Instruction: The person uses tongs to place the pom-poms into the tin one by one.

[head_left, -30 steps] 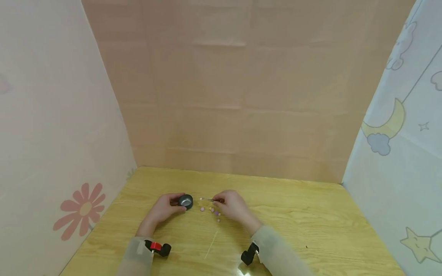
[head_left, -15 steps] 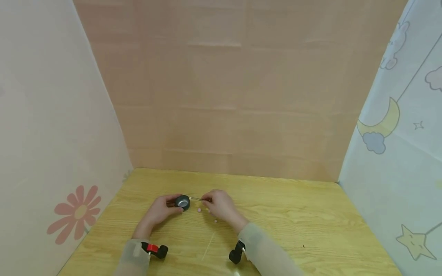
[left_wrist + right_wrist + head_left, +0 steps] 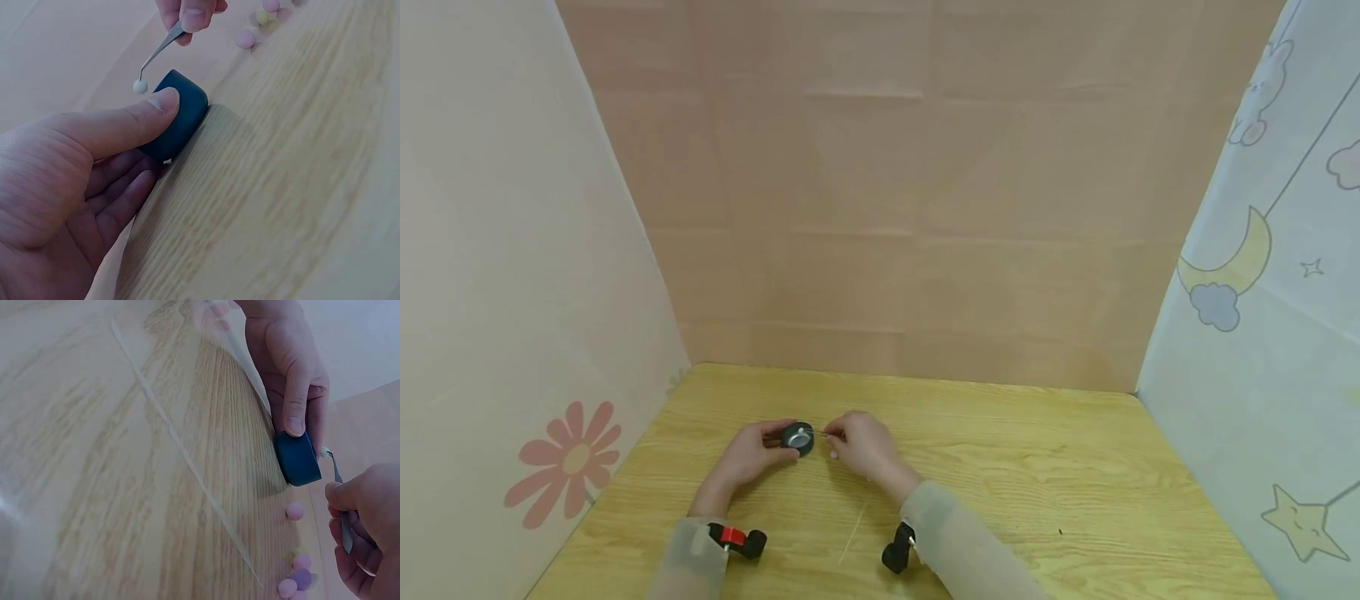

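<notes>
Left hand (image 3: 69,187) lies on the tabletop (image 3: 1000,467) with thumb and fingers curled round the small dark cup (image 3: 178,112), bracing it, judging by the grip, so it cannot slide. Right hand (image 3: 859,442) pinches thin metal tweezers (image 3: 161,49) whose tips clamp a pale bead (image 3: 140,87) just over the cup's rim. Beyond, loose pastel beads (image 3: 295,550) lie scattered just beside the right hand, within easy reach of the tweezers.

A makeshift recording booth (cartoon-print cloth walls (image 3: 1247,333)) around a wooden table (image 3: 1037,475).
</notes>
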Demonstrator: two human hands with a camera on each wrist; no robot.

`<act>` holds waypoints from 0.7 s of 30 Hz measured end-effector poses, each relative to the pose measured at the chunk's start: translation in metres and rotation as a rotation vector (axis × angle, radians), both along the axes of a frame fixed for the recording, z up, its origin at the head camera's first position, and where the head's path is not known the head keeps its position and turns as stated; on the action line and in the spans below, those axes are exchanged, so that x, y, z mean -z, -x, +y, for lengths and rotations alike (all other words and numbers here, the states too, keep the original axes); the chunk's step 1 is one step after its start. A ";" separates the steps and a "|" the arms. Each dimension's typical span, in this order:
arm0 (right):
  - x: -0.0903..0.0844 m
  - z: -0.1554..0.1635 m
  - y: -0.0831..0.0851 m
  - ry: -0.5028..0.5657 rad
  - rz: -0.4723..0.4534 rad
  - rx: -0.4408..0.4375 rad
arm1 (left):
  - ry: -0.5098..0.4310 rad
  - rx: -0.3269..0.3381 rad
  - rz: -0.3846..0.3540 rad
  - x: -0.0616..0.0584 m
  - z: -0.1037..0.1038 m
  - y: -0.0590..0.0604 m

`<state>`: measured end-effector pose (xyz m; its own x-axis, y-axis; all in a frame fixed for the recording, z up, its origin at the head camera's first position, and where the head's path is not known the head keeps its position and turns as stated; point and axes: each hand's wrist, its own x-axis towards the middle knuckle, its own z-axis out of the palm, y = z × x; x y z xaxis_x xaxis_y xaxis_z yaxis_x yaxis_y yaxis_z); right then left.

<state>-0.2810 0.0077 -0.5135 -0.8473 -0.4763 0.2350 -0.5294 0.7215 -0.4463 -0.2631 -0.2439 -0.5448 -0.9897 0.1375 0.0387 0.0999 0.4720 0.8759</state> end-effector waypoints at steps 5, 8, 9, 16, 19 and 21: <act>-0.002 -0.002 -0.002 -0.008 0.000 0.001 | -0.004 -0.001 -0.001 0.000 0.000 0.000; -0.003 -0.003 -0.004 -0.026 0.011 -0.015 | -0.008 0.002 0.003 0.000 0.000 0.000; -0.003 -0.003 -0.004 -0.034 0.015 -0.020 | -0.010 0.002 0.004 0.000 0.000 0.000; -0.004 -0.005 -0.007 -0.039 0.026 -0.025 | -0.021 0.009 0.003 -0.001 0.001 -0.001; -0.004 -0.005 -0.008 -0.039 0.037 -0.027 | -0.012 0.015 0.007 0.000 0.000 -0.001; -0.004 -0.005 -0.008 -0.038 0.043 -0.029 | -0.011 0.015 0.008 0.000 0.000 -0.001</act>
<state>-0.2726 0.0027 -0.5091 -0.8225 -0.5097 0.2523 -0.5684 0.7215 -0.3953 -0.2616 -0.2438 -0.5444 -0.9872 0.1521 0.0479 0.1137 0.4606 0.8803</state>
